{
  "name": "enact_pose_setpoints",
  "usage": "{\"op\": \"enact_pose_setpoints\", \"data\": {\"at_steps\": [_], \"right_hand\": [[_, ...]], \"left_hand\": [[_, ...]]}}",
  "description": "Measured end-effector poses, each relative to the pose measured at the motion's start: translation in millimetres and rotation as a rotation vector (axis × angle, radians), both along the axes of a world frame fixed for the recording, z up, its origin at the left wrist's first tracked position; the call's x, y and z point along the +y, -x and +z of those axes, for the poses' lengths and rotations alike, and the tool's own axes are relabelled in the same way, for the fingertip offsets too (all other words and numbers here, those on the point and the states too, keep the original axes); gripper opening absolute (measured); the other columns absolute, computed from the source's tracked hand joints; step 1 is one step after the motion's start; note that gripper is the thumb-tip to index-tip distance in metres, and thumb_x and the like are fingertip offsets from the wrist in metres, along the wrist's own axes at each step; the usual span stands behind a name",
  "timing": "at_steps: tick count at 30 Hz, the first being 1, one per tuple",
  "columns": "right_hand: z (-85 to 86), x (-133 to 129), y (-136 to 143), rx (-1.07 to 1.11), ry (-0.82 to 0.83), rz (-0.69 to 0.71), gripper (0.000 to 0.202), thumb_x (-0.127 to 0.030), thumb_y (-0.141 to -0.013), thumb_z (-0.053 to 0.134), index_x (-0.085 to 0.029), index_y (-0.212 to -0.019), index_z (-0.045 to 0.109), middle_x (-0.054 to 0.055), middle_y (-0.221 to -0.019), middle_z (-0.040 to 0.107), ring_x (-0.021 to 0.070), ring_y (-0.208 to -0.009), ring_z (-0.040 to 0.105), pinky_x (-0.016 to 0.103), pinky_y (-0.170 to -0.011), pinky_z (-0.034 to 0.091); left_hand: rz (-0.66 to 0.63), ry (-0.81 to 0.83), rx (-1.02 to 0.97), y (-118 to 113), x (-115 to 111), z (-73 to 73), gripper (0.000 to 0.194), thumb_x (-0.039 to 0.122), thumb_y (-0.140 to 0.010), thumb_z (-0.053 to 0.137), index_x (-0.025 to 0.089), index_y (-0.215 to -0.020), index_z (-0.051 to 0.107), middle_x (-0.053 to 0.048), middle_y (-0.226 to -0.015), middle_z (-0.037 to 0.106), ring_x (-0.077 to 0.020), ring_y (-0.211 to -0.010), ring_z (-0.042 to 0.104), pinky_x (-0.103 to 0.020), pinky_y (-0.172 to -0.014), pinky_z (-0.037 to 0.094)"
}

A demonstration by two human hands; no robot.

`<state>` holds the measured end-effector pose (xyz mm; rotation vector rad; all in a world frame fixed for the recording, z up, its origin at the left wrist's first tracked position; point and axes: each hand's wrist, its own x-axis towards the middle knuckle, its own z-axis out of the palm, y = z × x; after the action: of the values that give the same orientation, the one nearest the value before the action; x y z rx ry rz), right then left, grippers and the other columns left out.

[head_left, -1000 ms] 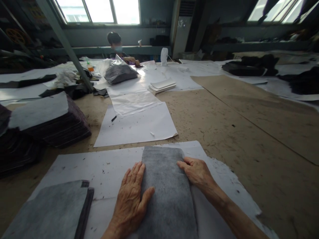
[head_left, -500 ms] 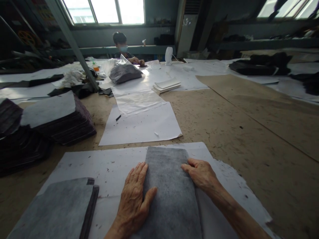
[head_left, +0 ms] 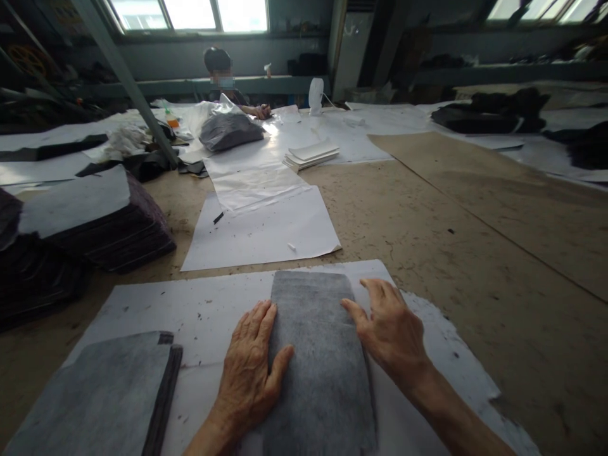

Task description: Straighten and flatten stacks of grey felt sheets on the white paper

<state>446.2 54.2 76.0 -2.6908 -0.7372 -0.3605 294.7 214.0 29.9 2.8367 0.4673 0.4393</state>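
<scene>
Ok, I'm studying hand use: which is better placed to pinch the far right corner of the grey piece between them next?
Likely the right hand: thumb and fingers parted near that corner of the grey piece; the left hand lies along the opposite edge.

Dim o/all, cool grey cast; backlit mostly fr windows (head_left: 192,14) top L, blown out near-white; hot glare on white sheeting (head_left: 275,136) upper ctr; deep shadow on near side of L stack (head_left: 109,221) & along back R; reasonably sharp at L hand (head_left: 253,364), soft in bkgd; wide-angle stretch twd edges
</scene>
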Motion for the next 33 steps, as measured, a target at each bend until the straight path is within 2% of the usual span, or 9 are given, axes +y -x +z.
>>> {"op": "enact_pose_setpoints", "data": {"at_steps": [3,6,8,12,17,20,24,31,33], "right_hand": [[-15.5,-7.5,12.6,-0.294,-0.035,0.326,0.061,-0.046,-0.085,0.044,-0.004,-0.13,0.038,0.015,-0.135,0.036,0.0266,-0.127,0.028,0.041,-0.102,0.031],[-31.0,-10.6,21.5,-0.208,0.153,0.547,0.057,-0.048,-0.089,0.035,-0.012,-0.133,0.037,0.01,-0.14,0.029,0.0268,-0.131,0.022,0.048,-0.102,0.03],[-33.0,-12.7,24.5,-0.135,0.201,0.553,0.055,-0.049,-0.09,0.032,-0.014,-0.131,0.04,0.01,-0.14,0.029,0.0265,-0.13,0.024,0.049,-0.101,0.032],[-25.3,-20.1,31.0,-0.202,0.103,0.498,0.055,-0.045,-0.091,0.03,-0.009,-0.132,0.038,0.01,-0.142,0.023,0.0247,-0.132,0.019,0.046,-0.103,0.031],[-34.7,-27.9,38.4,-0.24,0.201,0.697,0.057,-0.049,-0.088,0.037,-0.016,-0.135,0.033,0.006,-0.142,0.025,0.0262,-0.132,0.018,0.049,-0.101,0.031],[-41.0,-29.8,38.4,-0.231,0.082,0.667,0.048,-0.039,-0.089,0.042,-0.012,-0.129,0.042,0.008,-0.136,0.037,0.0251,-0.129,0.026,0.048,-0.101,0.029],[-35.6,-28.4,39.3,-0.233,-0.137,0.546,0.032,-0.026,-0.085,0.049,-0.008,-0.112,0.055,0.009,-0.115,0.055,0.0226,-0.113,0.042,0.04,-0.094,0.035],[-15.0,-11.5,32.9,-0.047,-0.011,0.408,0.041,-0.023,-0.065,0.07,-0.017,-0.104,0.06,0.005,-0.102,0.058,0.0224,-0.096,0.048,0.037,-0.079,0.04],[-11.4,-13.2,33.3,-0.069,-0.002,0.376,0.044,-0.025,-0.067,0.068,-0.017,-0.11,0.058,0.007,-0.106,0.057,0.0236,-0.098,0.048,0.037,-0.08,0.041]], "left_hand": [[0.003,-0.01,-0.009,-0.2,-0.3,0.9,0.054,0.041,-0.085,0.039,0.02,-0.133,0.027,-0.005,-0.141,0.032,-0.0193,-0.13,0.027,-0.046,-0.108,0.034],[-0.01,0.0,-0.005,0.3,-0.5,1.2,0.054,0.039,-0.085,0.039,0.019,-0.133,0.027,-0.006,-0.14,0.032,-0.0205,-0.13,0.028,-0.046,-0.108,0.033],[-0.013,0.019,-0.001,1.1,-0.2,1.3,0.055,0.039,-0.085,0.04,0.019,-0.134,0.027,-0.007,-0.141,0.031,-0.0211,-0.13,0.027,-0.046,-0.109,0.031],[0.014,0.08,-0.059,3.1,1.7,2.5,0.051,0.037,-0.085,0.041,0.022,-0.132,0.03,-0.005,-0.14,0.033,-0.0202,-0.129,0.029,-0.045,-0.107,0.033],[-0.033,0.012,-0.149,6.1,2.2,5.1,0.041,0.029,-0.082,0.046,0.022,-0.122,0.043,-0.005,-0.132,0.044,-0.0214,-0.122,0.036,-0.044,-0.103,0.035],[-0.024,0.022,-0.179,8.3,0.7,7.8,0.038,0.028,-0.079,0.05,0.02,-0.116,0.048,-0.006,-0.125,0.048,-0.0218,-0.116,0.04,-0.042,-0.099,0.038],[0.011,0.091,-0.226,9.7,-0.5,12.3,0.032,0.027,-0.076,0.054,0.02,-0.107,0.053,-0.006,-0.107,0.054,-0.0211,-0.101,0.046,-0.039,-0.089,0.042],[0.062,0.142,-0.173,7.7,1.1,14.1,0.037,0.028,-0.072,0.057,0.02,-0.108,0.053,-0.007,-0.103,0.052,-0.0227,-0.098,0.046,-0.041,-0.087,0.04],[0.077,0.147,-0.151,7.7,1.7,14.3,0.037,0.031,-0.073,0.057,0.021,-0.108,0.053,-0.007,-0.104,0.052,-0.023,-0.098,0.046,-0.041,-0.087,0.039]]}}
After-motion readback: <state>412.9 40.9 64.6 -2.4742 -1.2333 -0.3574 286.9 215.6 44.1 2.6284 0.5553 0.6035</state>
